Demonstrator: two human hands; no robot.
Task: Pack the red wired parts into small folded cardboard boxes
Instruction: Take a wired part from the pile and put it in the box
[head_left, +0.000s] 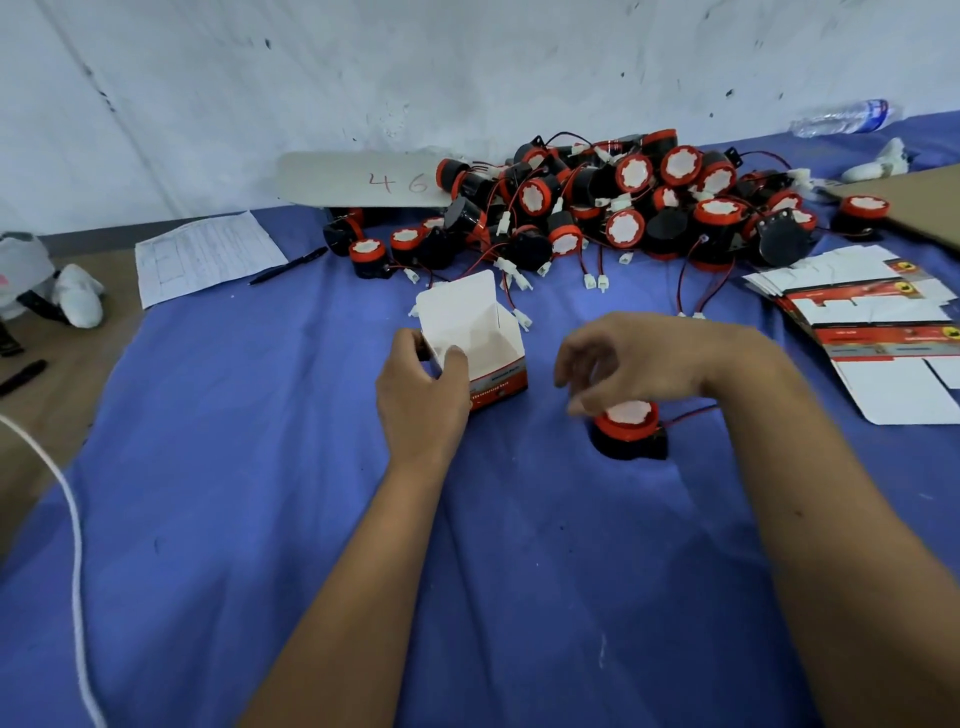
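My left hand (421, 395) grips the near wall of a small folded cardboard box (480, 332), white inside with a red printed side, standing upright with its lid flap open on the blue cloth. My right hand (623, 358) hovers with curled fingers right over one red wired part (628, 426), a black round body with a red ring and white top, its red-black wire trailing right. Whether the fingertips touch it I cannot tell. A big pile of the same red wired parts (623, 202) lies behind, against the wall.
A stack of flat unfolded boxes (872, 322) lies at the right. A paper sheet (202, 254) and a pen (288, 266) lie at the back left, a card marked "46" (363, 179) leans on the wall, and a water bottle (841, 117) lies at the far right.
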